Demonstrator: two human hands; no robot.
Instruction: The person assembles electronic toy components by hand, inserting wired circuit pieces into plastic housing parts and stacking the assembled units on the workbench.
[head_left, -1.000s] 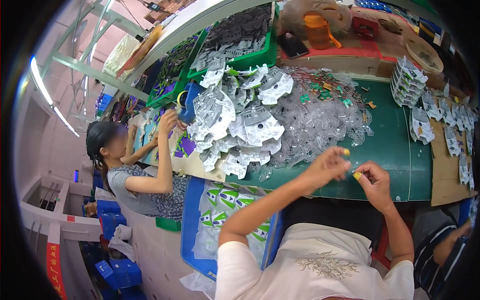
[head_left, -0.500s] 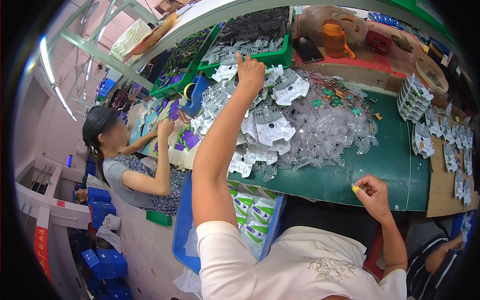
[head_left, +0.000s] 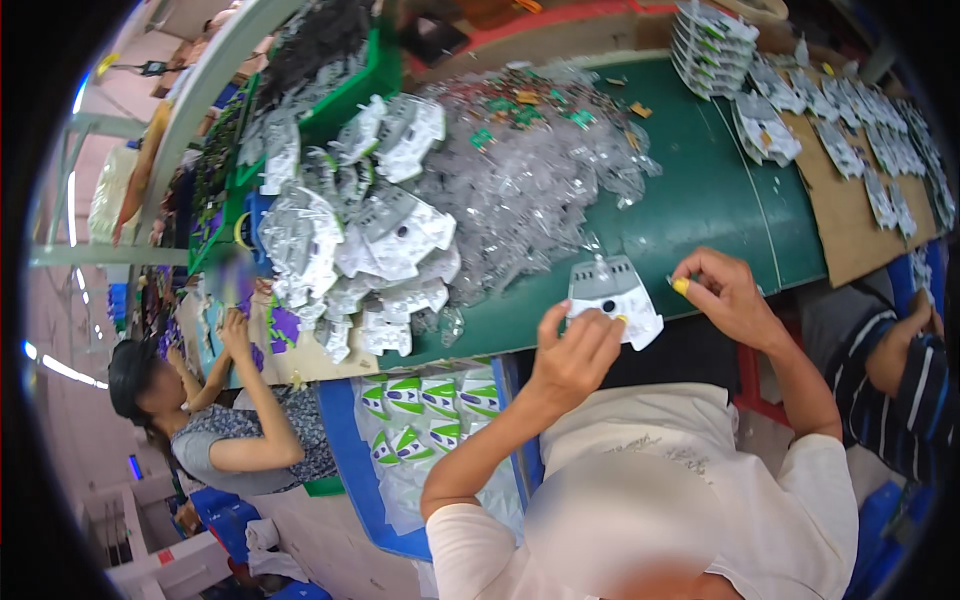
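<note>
At the table's near edge, my left hand [head_left: 578, 358] has its fingers curled on the lower part of a white-and-grey plastic housing [head_left: 598, 283], which has a dark round spot in its middle. To the right of it, my right hand [head_left: 728, 298] is closed in a pinch, with yellow on the thumb tip. A tiny thing may show at those fingertips, too small to name. Left of my hands, similar housings [head_left: 385, 245] lie heaped. Beside them spreads a pile of clear plastic parts [head_left: 540, 175], with small green circuit boards [head_left: 483, 138] and thin red wires at its far side.
A green bin [head_left: 383, 72] of grey parts stands far left. A stack of housings [head_left: 712, 50] and rows of housings on cardboard [head_left: 815, 190] lie right. Below the table sits a blue crate [head_left: 345, 455] of packed pieces. Co-workers sit left [head_left: 240, 430] and right [head_left: 890, 370].
My left hand has come back from the far bin to the near table edge and now has a housing under its fingers. My right hand stays pinched. The view has tilted and shifted right.
</note>
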